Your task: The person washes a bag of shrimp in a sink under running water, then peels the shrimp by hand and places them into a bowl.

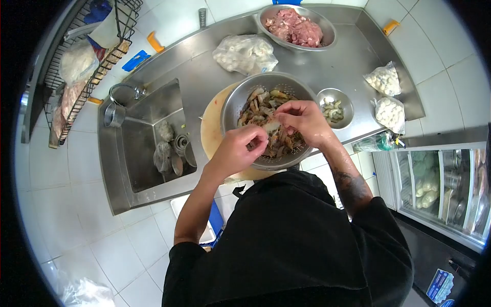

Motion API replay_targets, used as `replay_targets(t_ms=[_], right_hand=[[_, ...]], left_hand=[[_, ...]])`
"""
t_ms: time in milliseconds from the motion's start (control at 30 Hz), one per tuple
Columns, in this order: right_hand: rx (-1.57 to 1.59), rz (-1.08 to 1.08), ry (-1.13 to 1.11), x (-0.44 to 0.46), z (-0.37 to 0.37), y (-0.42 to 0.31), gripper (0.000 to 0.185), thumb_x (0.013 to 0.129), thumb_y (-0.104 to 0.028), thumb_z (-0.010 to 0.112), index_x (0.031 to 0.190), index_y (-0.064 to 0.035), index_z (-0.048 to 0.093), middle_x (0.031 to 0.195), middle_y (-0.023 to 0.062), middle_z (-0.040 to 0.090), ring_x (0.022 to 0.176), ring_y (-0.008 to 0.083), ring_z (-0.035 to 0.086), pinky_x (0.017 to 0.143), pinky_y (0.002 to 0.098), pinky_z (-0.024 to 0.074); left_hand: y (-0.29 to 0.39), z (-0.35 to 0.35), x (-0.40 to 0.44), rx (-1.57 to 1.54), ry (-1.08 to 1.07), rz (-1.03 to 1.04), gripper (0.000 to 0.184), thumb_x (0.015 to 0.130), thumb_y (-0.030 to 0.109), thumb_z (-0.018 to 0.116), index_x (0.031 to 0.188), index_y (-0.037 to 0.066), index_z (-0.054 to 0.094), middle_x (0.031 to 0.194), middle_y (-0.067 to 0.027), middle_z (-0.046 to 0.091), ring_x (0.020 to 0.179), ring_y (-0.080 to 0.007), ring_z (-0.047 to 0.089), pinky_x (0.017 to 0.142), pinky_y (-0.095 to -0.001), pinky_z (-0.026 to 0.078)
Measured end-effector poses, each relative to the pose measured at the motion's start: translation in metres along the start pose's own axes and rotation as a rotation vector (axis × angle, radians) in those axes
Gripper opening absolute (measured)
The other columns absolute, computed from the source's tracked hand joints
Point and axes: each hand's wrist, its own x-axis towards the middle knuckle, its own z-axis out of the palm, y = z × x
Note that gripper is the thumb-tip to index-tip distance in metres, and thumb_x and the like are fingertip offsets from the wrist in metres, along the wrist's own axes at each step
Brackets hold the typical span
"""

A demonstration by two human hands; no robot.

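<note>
You are holding a pale shrimp [272, 126] between your two hands, just above the heap of shrimp [261, 105] that is filling the bottom of the colander [231, 110]. Your left hand [248, 143] is coming in from the near left, its fingers curling round and the thumb and forefinger pinching at the shrimp's left end. Your right hand [302, 120] is reaching in from the right, with thumb and fingertips drawn together and gripping at the other end; the knuckles are hiding part of that grip.

The relation everything is turning on is the line between those two pinches. The shrimp's long axis seems to be running sideways from one set of fingertips to the other, though it is showing too small for you to tell head from tail. It is lying to the right of your left fingertips and to the left of your right ones, so neither hand is clearly nearer to it.

The colander is resting on a round cutting board [212, 117] on the steel counter [353, 56]. Just beyond its right side, a small bowl [349, 109] is holding peeled shrimp [332, 111]; your right hand is sitting much nearer to it than your left.
</note>
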Motion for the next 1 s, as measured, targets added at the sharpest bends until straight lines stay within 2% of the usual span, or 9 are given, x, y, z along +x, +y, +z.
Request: replay_targets(t_ms=[167, 267, 367, 567, 667, 767, 800, 900, 1000], right_hand=[[-0.173, -0.117, -0.120, -0.005, -0.021, -0.003, 0.010, 0.090, -0.005, 0.069, 0.098, 0.0001, 0.071, 0.083, 0.0013, 0.068, 0.074, 0.0077, 0.060, 0.067, 0.0244, 0.0501], [-0.239, -0.243, -0.146, -0.005, -0.020, 0.000, 0.010, 0.090, -0.004, 0.069, 0.099, -0.0009, 0.071, 0.085, 0.0020, 0.069, 0.079, 0.0091, 0.062, 0.073, 0.0263, 0.0511], [-0.278, -0.303, -0.139, -0.005, -0.013, 0.002, 0.011, 0.088, -0.002, 0.069, 0.099, -0.0010, 0.070, 0.086, 0.0036, 0.070, 0.082, 0.0112, 0.064, 0.076, 0.0285, 0.0517], [-0.504, -0.477, -0.088, -0.017, -0.011, -0.006, 0.014, 0.085, 0.000, 0.069, 0.098, -0.0019, 0.067, 0.088, 0.0100, 0.070, 0.082, 0.0226, 0.068, 0.075, 0.0336, 0.0530], [-0.531, -0.509, -0.109, -0.025, -0.021, -0.012, 0.014, 0.084, 0.000, 0.069, 0.098, -0.0020, 0.066, 0.091, 0.0113, 0.070, 0.083, 0.0253, 0.069, 0.074, 0.0355, 0.0535], [-0.528, -0.475, -0.057, -0.029, -0.032, -0.010, 0.015, 0.085, 0.000, 0.069, 0.099, -0.0016, 0.066, 0.093, 0.0105, 0.071, 0.084, 0.0240, 0.070, 0.073, 0.0360, 0.0538], [-0.513, -0.458, -0.053, -0.029, -0.035, -0.010, 0.015, 0.085, 0.000, 0.069, 0.099, -0.0017, 0.066, 0.093, 0.0103, 0.071, 0.084, 0.0236, 0.070, 0.074, 0.0358, 0.0540], [-0.494, -0.436, -0.049, -0.030, -0.036, -0.011, 0.015, 0.085, -0.001, 0.070, 0.100, -0.0016, 0.066, 0.093, 0.0099, 0.071, 0.084, 0.0223, 0.070, 0.074, 0.0344, 0.0546], [-0.492, -0.431, -0.011, -0.031, -0.039, -0.010, 0.015, 0.085, -0.002, 0.071, 0.100, -0.0018, 0.067, 0.094, 0.0095, 0.071, 0.084, 0.0204, 0.070, 0.074, 0.0325, 0.0549]], left_hand=[[-0.007, -0.004, 0.002, 0.105, -0.066, -0.043, 0.023, 0.081, 0.008, 0.077, 0.099, 0.000, 0.064, 0.097, -0.0113, 0.069, 0.077, -0.0208, 0.068, 0.071, -0.0328, 0.054], [-0.009, 0.013, 0.014, -0.037, 0.154, -0.042, 0.030, 0.083, 0.015, 0.079, 0.107, 0.000, 0.068, 0.100, -0.0121, 0.071, 0.075, -0.0191, 0.068, 0.070, -0.0320, 0.055], [-0.029, 0.020, 0.018, -0.126, 0.035, -0.123, 0.028, 0.085, 0.010, 0.077, 0.110, -0.001, 0.070, 0.098, -0.0078, 0.072, 0.080, -0.0139, 0.066, 0.072, -0.0294, 0.055], [-0.040, 0.032, 0.025, -0.552, 0.068, -0.520, 0.020, 0.093, 0.017, 0.070, 0.100, -0.002, 0.073, 0.079, -0.0036, 0.070, 0.067, -0.0102, 0.062, 0.062, -0.0259, 0.051], [-0.054, 0.030, 0.033, -0.315, 0.206, -0.549, 0.024, 0.088, 0.023, 0.076, 0.096, 0.000, 0.074, 0.072, -0.0069, 0.069, 0.059, -0.0104, 0.060, 0.056, -0.0279, 0.048], [-0.053, 0.019, 0.034, 0.049, 0.142, -0.522, 0.032, 0.085, 0.030, 0.078, 0.087, -0.002, 0.074, 0.066, -0.0098, 0.067, 0.057, -0.0149, 0.060, 0.056, -0.0322, 0.048], [-0.040, 0.013, 0.037, 0.189, 0.075, -0.554, 0.036, 0.084, 0.033, 0.078, 0.081, -0.002, 0.073, 0.063, -0.0129, 0.065, 0.057, -0.0247, 0.063, 0.058, -0.0380, 0.049], [-0.042, 0.013, 0.039, 0.511, -0.097, -0.526, 0.029, 0.087, 0.031, 0.074, 0.088, 0.002, 0.073, 0.068, -0.0139, 0.068, 0.065, -0.0333, 0.066, 0.064, -0.0416, 0.051], [-0.047, 0.026, 0.027, 0.589, 0.285, -0.173, 0.024, 0.089, 0.026, 0.069, 0.105, 0.007, 0.071, 0.086, -0.0158, 0.070, 0.082, -0.0387, 0.066, 0.072, -0.0465, 0.053]])
